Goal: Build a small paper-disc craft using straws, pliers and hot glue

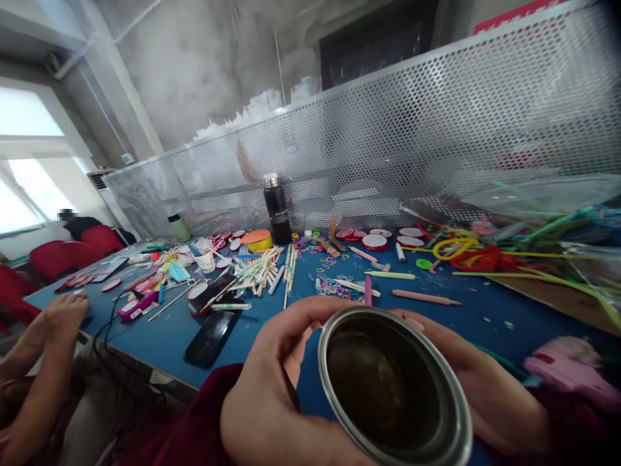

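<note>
A round metal cup (pixel 392 382) with a dark inside is held close to the camera, its open mouth tilted up toward me. My left hand (pixel 272 388) wraps round its left side with the fingers curled. My right hand (pixel 485 388) closes round its right side from behind. Both hands hover above the near edge of a blue table (pixel 165 336).
The table holds a black flask (pixel 277 210), wooden sticks (pixel 259 268), two phones (pixel 211 333), red-rimmed lids (pixel 374 241), small rubber bands, coloured straws (pixel 485 259) and a pink glue gun (pixel 572 369). Another person's hands (pixel 63 314) rest at the left edge. A perforated metal screen (pixel 436 123) stands behind.
</note>
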Motion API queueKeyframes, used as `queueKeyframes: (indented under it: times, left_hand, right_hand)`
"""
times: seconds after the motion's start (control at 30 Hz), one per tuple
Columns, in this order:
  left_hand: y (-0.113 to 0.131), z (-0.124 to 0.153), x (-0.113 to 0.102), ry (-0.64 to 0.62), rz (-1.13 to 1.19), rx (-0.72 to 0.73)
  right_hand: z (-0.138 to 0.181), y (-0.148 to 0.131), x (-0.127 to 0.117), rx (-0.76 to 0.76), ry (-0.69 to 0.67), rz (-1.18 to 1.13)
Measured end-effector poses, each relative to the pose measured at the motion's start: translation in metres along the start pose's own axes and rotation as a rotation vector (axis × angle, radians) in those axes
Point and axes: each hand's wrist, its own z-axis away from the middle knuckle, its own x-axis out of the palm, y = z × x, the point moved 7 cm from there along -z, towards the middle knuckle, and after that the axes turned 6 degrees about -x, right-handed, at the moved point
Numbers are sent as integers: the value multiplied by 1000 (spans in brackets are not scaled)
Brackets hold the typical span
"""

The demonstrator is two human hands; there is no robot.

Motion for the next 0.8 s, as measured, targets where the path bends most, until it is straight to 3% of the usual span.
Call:
queueKeyframes:
  times: [0.1, 0.33, 0.57, 0.8]
  left_hand:
    - [2, -1, -3, -1, -11, 20]
    - [1, -1, 5, -40, 60, -4]
    - [1, 7, 6, 51, 16, 46]
    - [20, -1, 9, 14, -196, 265]
  right_hand:
    - [2, 4, 0, 66, 1, -57]
    - [2, 2, 4, 66, -4, -93]
    - [5, -2, 8, 33, -14, -105]
    - [1, 0, 2, 17, -4, -42]
